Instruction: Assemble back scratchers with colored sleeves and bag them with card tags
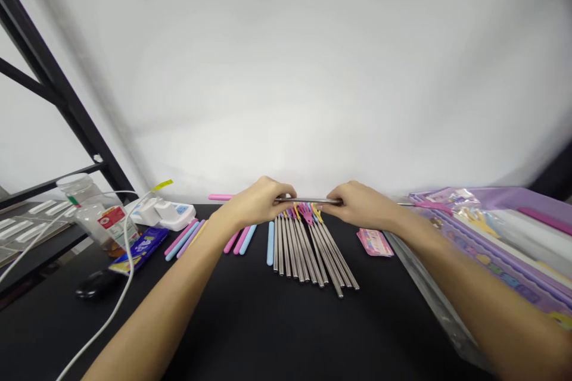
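Note:
A metal rod (308, 200) is held level in front of the white wall, with a pink grip showing past my left hand and a pink hand-shaped end past my right wrist. My left hand (268, 197) is closed round it, and my right hand (351, 202) is closed on it farther right. Below both hands, several metal rods (308, 253) lie fanned out on the black table, their small coloured hand-shaped tips toward the wall. Left of them are blue (270, 244) and pink (231, 240) grips.
At the left stand a power strip (181, 214), a blue packet (142, 247), a clear jar (105, 220), a black mouse (99, 283) and a white cable (127, 286). Pink cards (376, 243) and a purple tray (504, 196) with packaging lie at the right.

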Available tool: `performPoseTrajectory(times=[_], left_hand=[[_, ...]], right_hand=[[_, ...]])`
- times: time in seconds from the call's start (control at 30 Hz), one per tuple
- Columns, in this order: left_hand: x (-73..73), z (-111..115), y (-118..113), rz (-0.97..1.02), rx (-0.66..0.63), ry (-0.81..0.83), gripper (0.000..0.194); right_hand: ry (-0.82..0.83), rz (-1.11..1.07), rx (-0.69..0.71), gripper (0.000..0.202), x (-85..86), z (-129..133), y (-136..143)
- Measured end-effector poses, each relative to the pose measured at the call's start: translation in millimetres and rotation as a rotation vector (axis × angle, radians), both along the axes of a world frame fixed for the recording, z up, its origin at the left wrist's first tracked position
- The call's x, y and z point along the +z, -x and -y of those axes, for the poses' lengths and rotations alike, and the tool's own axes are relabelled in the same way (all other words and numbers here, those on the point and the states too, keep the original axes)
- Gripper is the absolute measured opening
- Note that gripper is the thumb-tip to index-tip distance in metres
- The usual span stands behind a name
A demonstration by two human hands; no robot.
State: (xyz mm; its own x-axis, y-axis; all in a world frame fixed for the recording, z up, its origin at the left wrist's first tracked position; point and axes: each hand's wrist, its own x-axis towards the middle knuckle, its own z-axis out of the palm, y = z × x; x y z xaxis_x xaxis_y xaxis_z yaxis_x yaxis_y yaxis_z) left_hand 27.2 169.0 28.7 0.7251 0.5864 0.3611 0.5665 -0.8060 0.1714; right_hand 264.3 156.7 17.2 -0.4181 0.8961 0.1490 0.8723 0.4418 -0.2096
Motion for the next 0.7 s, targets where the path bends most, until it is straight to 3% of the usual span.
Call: performPoseTrajectory(times=[0.13, 0.3, 0.47, 0.57, 0.7], left_hand=[[3.6, -0.8, 10.6, -0.029, 0.02, -0.01, 0.014], [8.9, -0.6, 18.7, -0.086, 0.095, -0.082, 0.019], [5.6, 10.5, -5.6, -0.094, 0.196, -0.277, 0.027], [2.9, 20.1, -24.8, -0.12, 0.191, -0.37, 0.029], [11.6, 19.9, -12.8, -0.091, 0.242, -0.383, 0.028]], right_hand=[[-0.027, -0.025, 0.037, 0.045, 5.5, -0.3, -1.1], [-0.069, 0.05, -0.031, 0.048, 6.2, -3.9, -18.5], [-0.071, -0.069, -0.012, 0.045, 8.9, 0.2, -11.2], [-0.117, -0.124, -0.004, 0.043, 11.3, 3.5, -0.4], [-0.093, -0.095, -0.013, 0.048, 9.4, -1.2, -15.1]])
